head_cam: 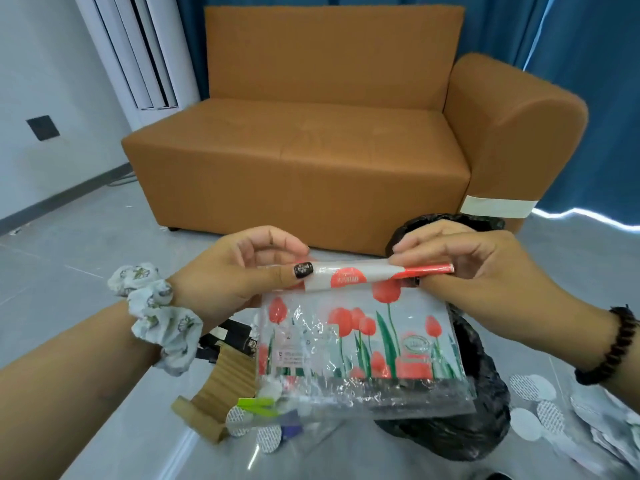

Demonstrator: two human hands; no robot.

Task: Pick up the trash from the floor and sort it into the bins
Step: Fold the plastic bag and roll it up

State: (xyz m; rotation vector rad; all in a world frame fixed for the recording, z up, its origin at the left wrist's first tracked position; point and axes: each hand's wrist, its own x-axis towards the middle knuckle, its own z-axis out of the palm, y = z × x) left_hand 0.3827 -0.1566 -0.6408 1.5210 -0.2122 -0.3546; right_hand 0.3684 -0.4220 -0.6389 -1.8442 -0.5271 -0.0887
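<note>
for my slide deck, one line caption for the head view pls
Both hands pinch a tulip-print plastic bag above a black bin bag.

Head camera looks forward and down, close over the floor [86, 244], facing the sofa [311, 140].

One orange sofa [311, 133] stands on the floor, and in front of it two hands, left [235, 271] and right [485, 265], hold one clear plastic wrapper printed with red tulips [360, 344]. Also in front of the sofa are one black bin bag [485, 427] and one folded strip of corrugated cardboard [221, 386]. At least six white round pads [526, 424] lie scattered there; the heap at the right edge cannot be counted.
</note>
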